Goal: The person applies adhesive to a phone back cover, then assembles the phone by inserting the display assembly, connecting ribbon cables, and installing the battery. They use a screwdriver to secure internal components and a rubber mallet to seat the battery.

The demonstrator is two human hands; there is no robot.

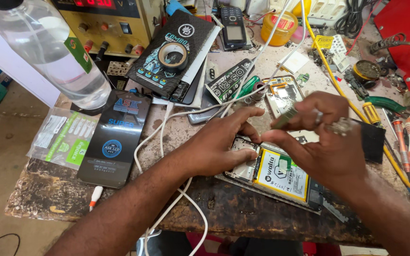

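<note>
My left hand [219, 147] pins the opened phone [269, 175] at frame center so it can't slide; right hand [323, 137] pinches a small green tool [285, 117] over it.

Single head-worn view, steeply down and close over a cluttered workbench [119, 208], hands [224, 147] mid-frame.

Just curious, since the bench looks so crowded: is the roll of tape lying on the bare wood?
No, the roll of tape rests on a black printed box behind the opened phone.
</note>
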